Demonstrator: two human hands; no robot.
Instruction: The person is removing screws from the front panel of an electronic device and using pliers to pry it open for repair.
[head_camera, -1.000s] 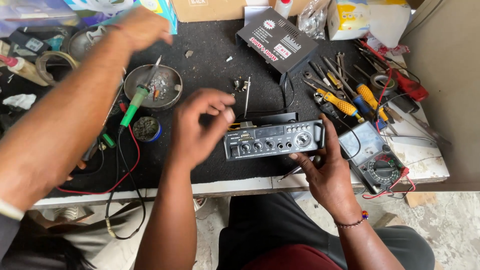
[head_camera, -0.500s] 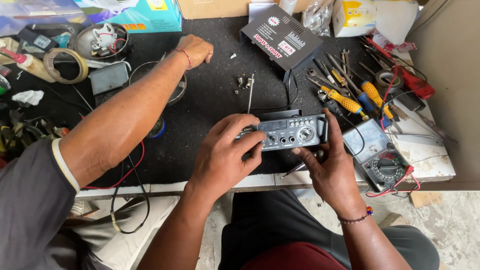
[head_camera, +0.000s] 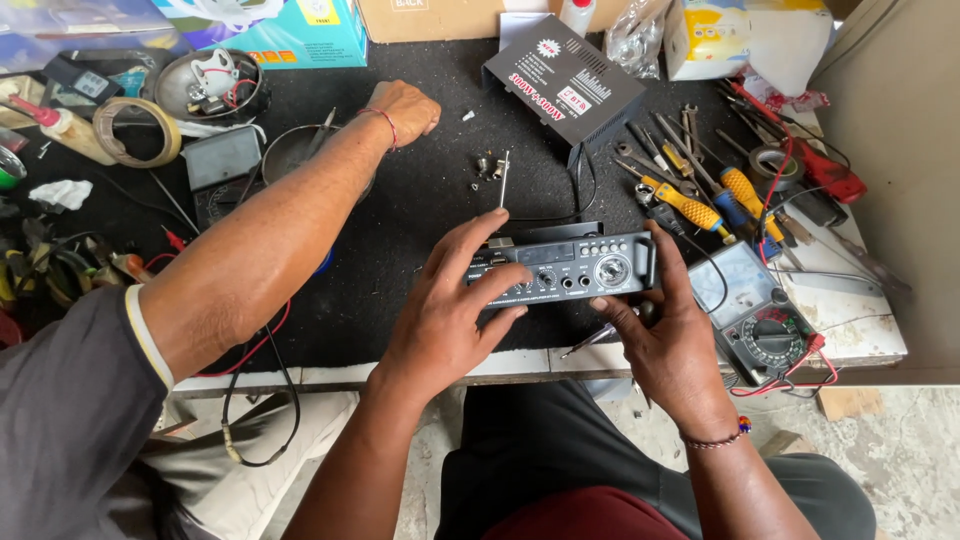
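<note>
Three hands are over the workbench: the wearer's left hand (head_camera: 440, 320) and right hand (head_camera: 668, 335), plus one co-worker's fist (head_camera: 405, 108). They share space with one amplifier faceplate (head_camera: 565, 268), one black amplifier cover (head_camera: 565, 85), one multimeter (head_camera: 762, 322) and two yellow-handled screwdrivers (head_camera: 712, 200). One roll of tape (head_camera: 137, 131) lies at left.

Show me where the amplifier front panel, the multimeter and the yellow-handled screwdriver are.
amplifier front panel (head_camera: 575, 268), head view, on its face near the buttons.
multimeter (head_camera: 765, 322), head view, on its body above the dial.
yellow-handled screwdriver (head_camera: 690, 208), head view, on the yellow handle.
</note>
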